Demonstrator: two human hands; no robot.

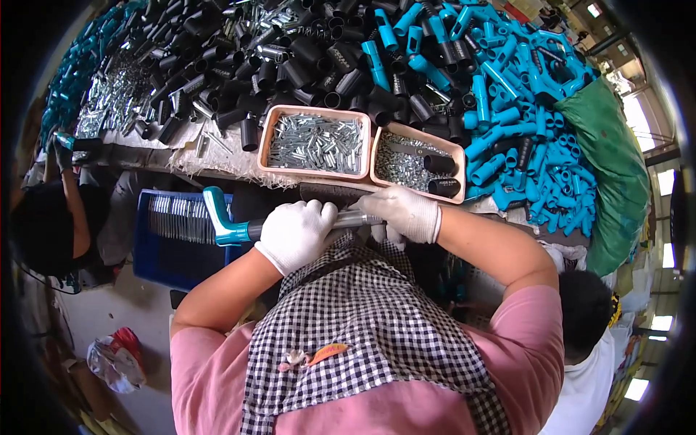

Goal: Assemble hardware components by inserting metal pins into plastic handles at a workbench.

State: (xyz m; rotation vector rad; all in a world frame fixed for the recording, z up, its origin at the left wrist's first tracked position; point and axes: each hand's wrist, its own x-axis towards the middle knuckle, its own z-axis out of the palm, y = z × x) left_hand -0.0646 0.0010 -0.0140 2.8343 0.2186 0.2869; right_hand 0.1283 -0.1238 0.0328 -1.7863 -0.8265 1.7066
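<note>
A teal-handled tool point(230, 232) lies sideways across my body, its angled grip at the left, then a black collar and a silvery shaft. My left hand point(296, 232), in a white knit glove, is closed round its middle. Farther right, my right hand point(406, 212), gloved alike, is closed on the shaft's other end; its fingertips are partly hidden. Just beyond my hands stands a pinkish tray point(266, 155) of small metal pins. Beside it, a second tray point(375, 163) holds tiny metal parts and two black sleeves point(444, 188).
Black tubes point(297, 72) and teal handles point(500, 130) are heaped across the bench. A blue crate point(156, 270) with a row of metal rods stands at left. At right bulges a green sack point(609, 159). Other people point(58, 225) sit at left and right.
</note>
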